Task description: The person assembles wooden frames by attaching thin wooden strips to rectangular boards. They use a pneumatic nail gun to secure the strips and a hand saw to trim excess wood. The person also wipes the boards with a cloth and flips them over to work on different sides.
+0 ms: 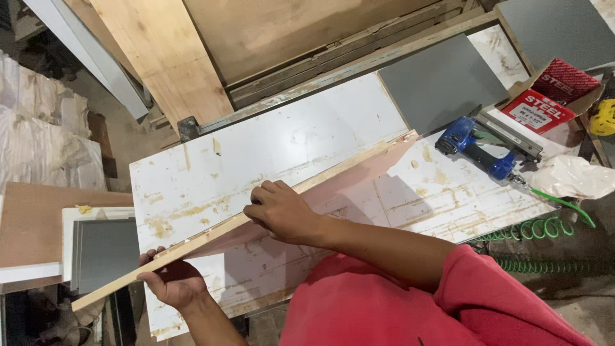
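A long pink-faced board (359, 173) with a pale wooden edge stands on its long side, tilted, across a glue-stained white worktop (307, 138). My right hand (282, 211) rests over the board's upper edge near its middle, fingers curled on the wood. My left hand (173, 279) grips the board's near end from below, at the worktop's front-left corner. The board's far end reaches toward a blue nail gun (477, 147).
Red boxes of fasteners (544, 106) lie at the right beside a yellow tool (603, 118), a white plastic bag (570, 176) and a green coiled air hose (544, 227). Grey panels (442, 80) and plywood sheets (166, 51) lean behind. A grey framed panel (102, 253) sits lower left.
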